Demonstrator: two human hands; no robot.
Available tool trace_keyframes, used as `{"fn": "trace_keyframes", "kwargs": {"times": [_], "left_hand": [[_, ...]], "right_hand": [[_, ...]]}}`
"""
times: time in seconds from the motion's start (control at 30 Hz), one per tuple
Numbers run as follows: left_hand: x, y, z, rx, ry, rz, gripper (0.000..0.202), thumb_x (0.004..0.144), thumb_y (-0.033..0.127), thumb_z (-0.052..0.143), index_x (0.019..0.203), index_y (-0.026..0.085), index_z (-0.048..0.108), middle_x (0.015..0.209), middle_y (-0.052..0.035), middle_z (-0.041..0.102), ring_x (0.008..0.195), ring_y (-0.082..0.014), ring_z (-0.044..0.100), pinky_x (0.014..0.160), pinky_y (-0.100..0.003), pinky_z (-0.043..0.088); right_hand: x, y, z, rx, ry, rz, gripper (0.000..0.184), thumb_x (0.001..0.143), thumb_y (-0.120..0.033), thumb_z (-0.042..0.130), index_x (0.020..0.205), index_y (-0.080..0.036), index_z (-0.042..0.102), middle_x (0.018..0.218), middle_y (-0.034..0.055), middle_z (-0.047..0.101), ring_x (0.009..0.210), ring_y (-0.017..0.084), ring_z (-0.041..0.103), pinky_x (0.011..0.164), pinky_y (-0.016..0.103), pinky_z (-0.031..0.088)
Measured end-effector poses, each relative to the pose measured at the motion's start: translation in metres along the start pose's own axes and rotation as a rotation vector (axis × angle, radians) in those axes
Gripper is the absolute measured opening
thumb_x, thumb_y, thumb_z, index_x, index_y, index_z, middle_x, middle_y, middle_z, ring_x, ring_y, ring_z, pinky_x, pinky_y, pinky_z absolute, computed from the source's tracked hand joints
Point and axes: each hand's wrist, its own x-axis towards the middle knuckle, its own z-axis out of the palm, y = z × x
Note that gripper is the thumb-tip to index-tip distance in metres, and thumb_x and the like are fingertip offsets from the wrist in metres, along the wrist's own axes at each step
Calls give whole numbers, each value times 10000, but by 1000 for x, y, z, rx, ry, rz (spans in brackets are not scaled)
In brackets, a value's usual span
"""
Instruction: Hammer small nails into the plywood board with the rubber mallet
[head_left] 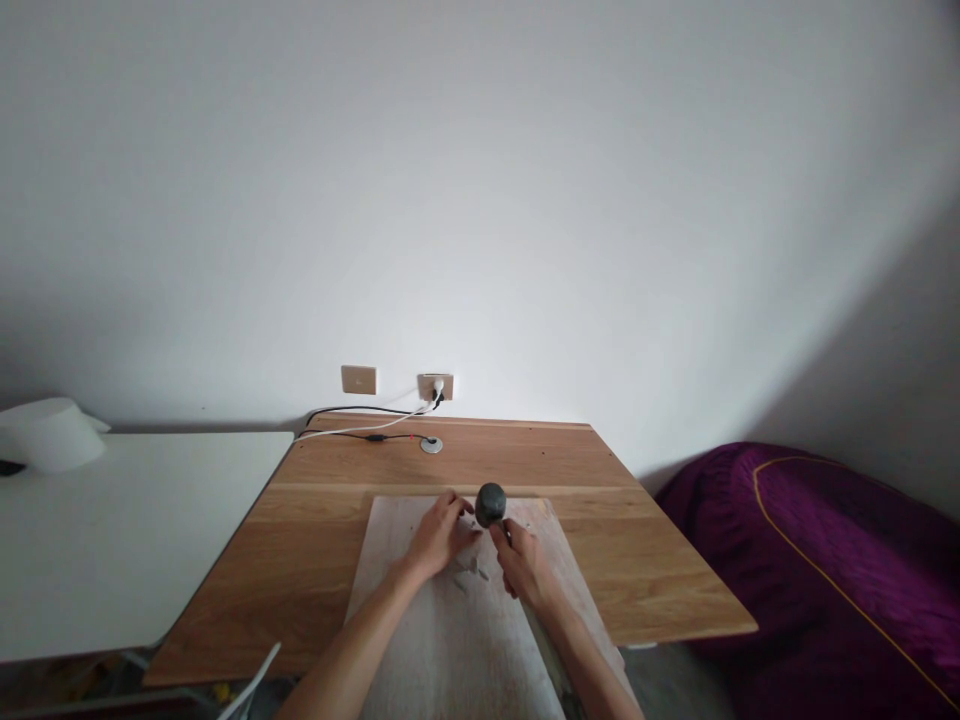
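Right grip point(525, 565) wraps a dark round-headed mallet point(491, 502). Left grip point(441, 536), toward mallet's 8 o'clock, half-curled; hold unclear. Grey fragments point(484, 575) lie at its 4 o'clock.

A dark-headed mallet point(491, 503) is gripped by the right hand point(523, 562); grey fragments point(460, 583) are scattered near the left hand point(439, 537).

I can't read any words or numbers here. Any marks on the left wall plate point(359, 380), behind the counter's point(645, 560) back edge, are too small.
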Motion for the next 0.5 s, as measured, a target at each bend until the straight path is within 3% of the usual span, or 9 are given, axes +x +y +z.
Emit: {"fn": "trace_keyframes", "kwargs": {"times": [0.13, 0.33, 0.5], "left_hand": [[1, 3, -2, -7, -6, -13, 67, 863, 205, 693, 910, 187, 737, 939, -45, 680, 865, -193, 652, 778, -290, 475], [5, 5, -3, -61, -27, -18, 135, 857, 137, 642, 866, 184, 768, 889, -38, 723, 820, -183, 678, 754, -273, 483], [3, 1, -1, 9, -38, 1, 148, 843, 155, 698, 974, 197, 755, 984, -46, 692, 899, -193, 669, 795, -271, 479]], "right_hand": [[-2, 5, -4, 33, 29, 15, 313, 1000, -460, 338, 881, -230, 514, 499, -43, 538, 364, 148, 559, 345, 217, 343], [-6, 1, -7, 47, 28, 0, 387, 975, -583, 368, 864, -237, 502, 510, -42, 532, 371, 150, 560, 358, 228, 343], [-6, -8, -2, 64, -1, -49, 355, 992, -531, 353, 895, -232, 517, 523, -59, 506, 373, 137, 554, 366, 219, 335]]}}
